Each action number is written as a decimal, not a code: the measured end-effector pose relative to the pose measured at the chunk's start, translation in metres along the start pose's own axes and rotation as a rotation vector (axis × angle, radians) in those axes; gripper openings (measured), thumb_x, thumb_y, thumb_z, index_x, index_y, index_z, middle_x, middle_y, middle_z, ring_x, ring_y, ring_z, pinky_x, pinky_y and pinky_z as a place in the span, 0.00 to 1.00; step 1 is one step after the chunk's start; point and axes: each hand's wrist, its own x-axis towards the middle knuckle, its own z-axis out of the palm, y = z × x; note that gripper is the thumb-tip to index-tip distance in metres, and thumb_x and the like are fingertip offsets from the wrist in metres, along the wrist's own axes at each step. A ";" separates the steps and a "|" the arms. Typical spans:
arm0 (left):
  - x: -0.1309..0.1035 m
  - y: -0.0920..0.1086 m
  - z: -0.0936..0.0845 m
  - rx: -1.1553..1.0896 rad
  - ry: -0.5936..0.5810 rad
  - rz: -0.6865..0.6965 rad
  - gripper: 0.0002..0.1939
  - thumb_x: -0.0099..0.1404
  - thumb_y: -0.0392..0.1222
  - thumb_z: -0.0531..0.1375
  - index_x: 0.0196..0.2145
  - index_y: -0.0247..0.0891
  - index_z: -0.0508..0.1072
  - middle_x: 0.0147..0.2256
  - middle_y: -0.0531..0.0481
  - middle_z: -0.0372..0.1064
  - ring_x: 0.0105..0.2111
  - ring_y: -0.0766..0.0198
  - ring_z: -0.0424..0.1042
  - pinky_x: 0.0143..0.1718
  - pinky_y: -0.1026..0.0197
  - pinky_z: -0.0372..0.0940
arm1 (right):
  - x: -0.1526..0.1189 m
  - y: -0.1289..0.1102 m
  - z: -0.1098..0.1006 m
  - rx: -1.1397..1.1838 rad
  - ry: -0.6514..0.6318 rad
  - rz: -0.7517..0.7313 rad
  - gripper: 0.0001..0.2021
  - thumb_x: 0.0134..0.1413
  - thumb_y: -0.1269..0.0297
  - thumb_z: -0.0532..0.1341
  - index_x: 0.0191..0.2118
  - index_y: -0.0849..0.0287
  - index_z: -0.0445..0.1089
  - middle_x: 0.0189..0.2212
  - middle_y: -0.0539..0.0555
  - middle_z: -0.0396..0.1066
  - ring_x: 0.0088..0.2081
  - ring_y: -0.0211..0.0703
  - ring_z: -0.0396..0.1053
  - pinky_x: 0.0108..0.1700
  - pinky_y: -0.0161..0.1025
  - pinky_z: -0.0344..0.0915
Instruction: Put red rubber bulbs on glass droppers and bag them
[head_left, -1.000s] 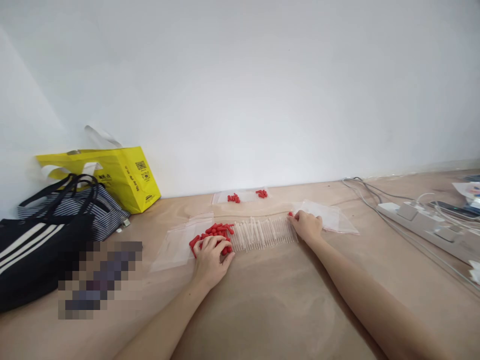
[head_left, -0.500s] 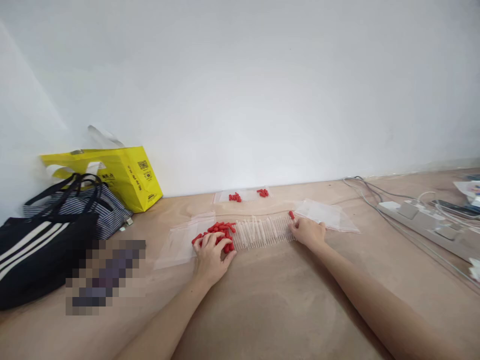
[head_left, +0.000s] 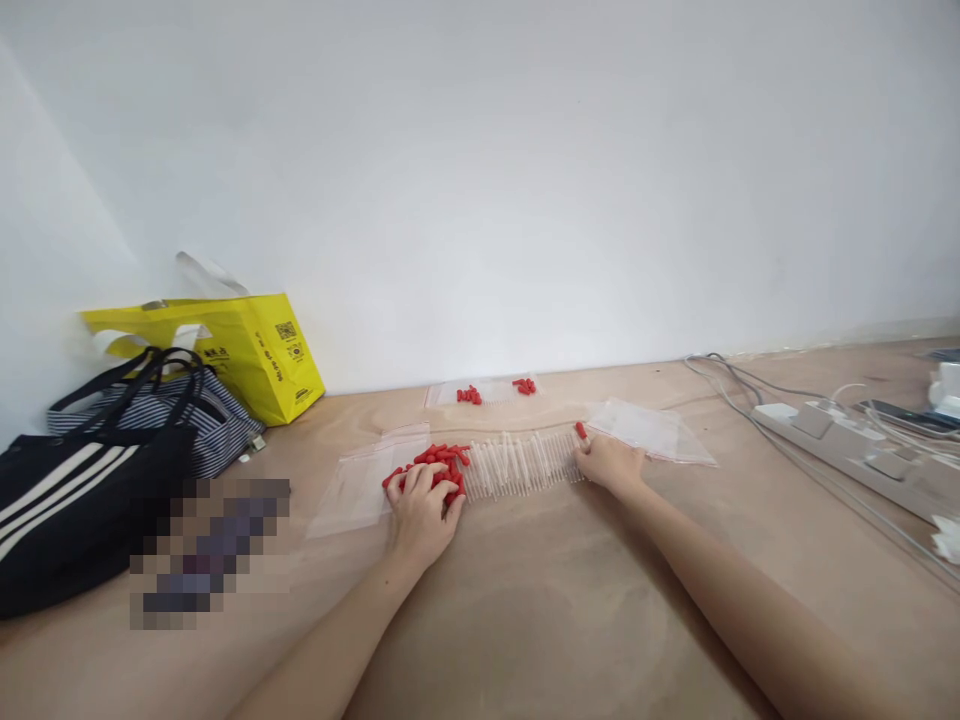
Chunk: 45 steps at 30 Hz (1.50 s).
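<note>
My left hand [head_left: 422,512] lies over a heap of small red bulb-shaped caps [head_left: 442,457], its fingers curled down into them and the thumb drawn in. The fingertips are partly hidden among the caps. To the right of the heap, many thin clear tubes [head_left: 517,465] lie side by side in a long row. At the row's right end my right hand [head_left: 609,465] is closed in a pinch, with one red bulb-shaped cap [head_left: 580,430] sticking out beyond the fingertips. Whether a tube is joined to that cap is hidden by the fingers.
Clear zip bags lie at the left [head_left: 352,490] and right [head_left: 652,430]. Near the wall another clear bag [head_left: 495,388] carries red caps and tubes. A yellow bag [head_left: 277,350] and dark bags [head_left: 97,500] stand left; a power strip [head_left: 847,450] with cables lies right.
The thumb of my left hand has drawn in towards its fingers at the heap. My right hand has barely moved, still at the row's right end with the red cap.
</note>
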 end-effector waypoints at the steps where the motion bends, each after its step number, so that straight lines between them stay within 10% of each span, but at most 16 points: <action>1: 0.000 0.001 0.000 -0.003 0.008 0.003 0.04 0.54 0.38 0.58 0.23 0.40 0.71 0.37 0.47 0.69 0.41 0.53 0.63 0.42 0.46 0.50 | -0.001 0.000 0.000 0.007 0.016 -0.013 0.15 0.51 0.61 0.48 0.30 0.61 0.69 0.32 0.61 0.71 0.37 0.53 0.67 0.42 0.51 0.53; 9: -0.006 0.003 -0.011 -0.146 0.110 0.049 0.05 0.58 0.38 0.54 0.29 0.40 0.70 0.34 0.47 0.69 0.39 0.55 0.64 0.41 0.50 0.54 | -0.025 -0.001 0.009 0.205 0.250 -0.455 0.10 0.55 0.64 0.48 0.30 0.60 0.63 0.31 0.56 0.69 0.38 0.47 0.65 0.40 0.41 0.55; 17: -0.014 0.014 -0.019 -0.393 -0.190 0.167 0.07 0.53 0.32 0.54 0.30 0.39 0.69 0.35 0.47 0.66 0.39 0.58 0.64 0.40 0.53 0.60 | -0.074 -0.010 0.015 0.327 0.112 -0.969 0.07 0.56 0.72 0.48 0.35 0.58 0.62 0.31 0.52 0.68 0.34 0.38 0.64 0.37 0.38 0.52; 45: -0.006 0.031 -0.005 -0.370 -0.148 0.082 0.04 0.61 0.39 0.53 0.31 0.40 0.68 0.30 0.53 0.71 0.33 0.62 0.66 0.41 0.53 0.52 | -0.074 -0.022 0.024 0.395 0.236 -0.962 0.08 0.56 0.69 0.52 0.37 0.57 0.67 0.29 0.51 0.69 0.32 0.36 0.64 0.39 0.39 0.50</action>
